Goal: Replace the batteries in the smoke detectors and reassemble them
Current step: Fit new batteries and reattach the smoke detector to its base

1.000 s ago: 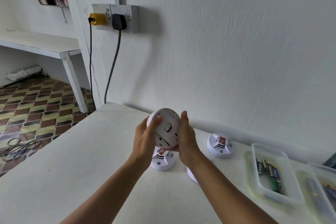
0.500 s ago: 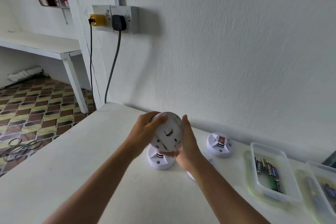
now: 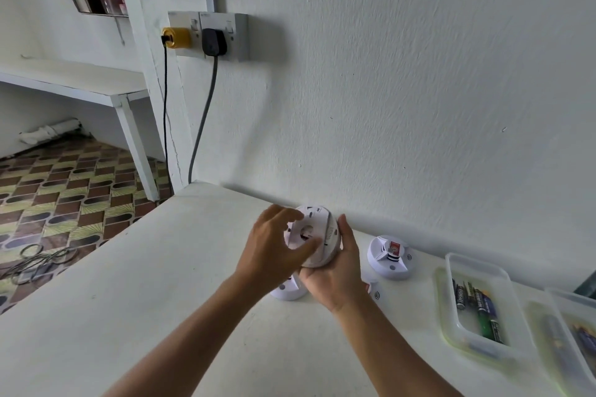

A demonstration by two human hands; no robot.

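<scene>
Your right hand (image 3: 338, 271) cups the white smoke detector (image 3: 317, 235) above the surface (image 3: 129, 300), while your left hand (image 3: 274, 251) pinches its face with thumb and curled fingers.

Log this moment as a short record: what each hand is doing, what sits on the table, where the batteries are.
left hand: fingers curled on the face of the held detector
right hand: cradles the held detector from below
table: two more detectors, one right of the hands, one partly hidden beneath them
batteries: in a clear tray, far right
</scene>
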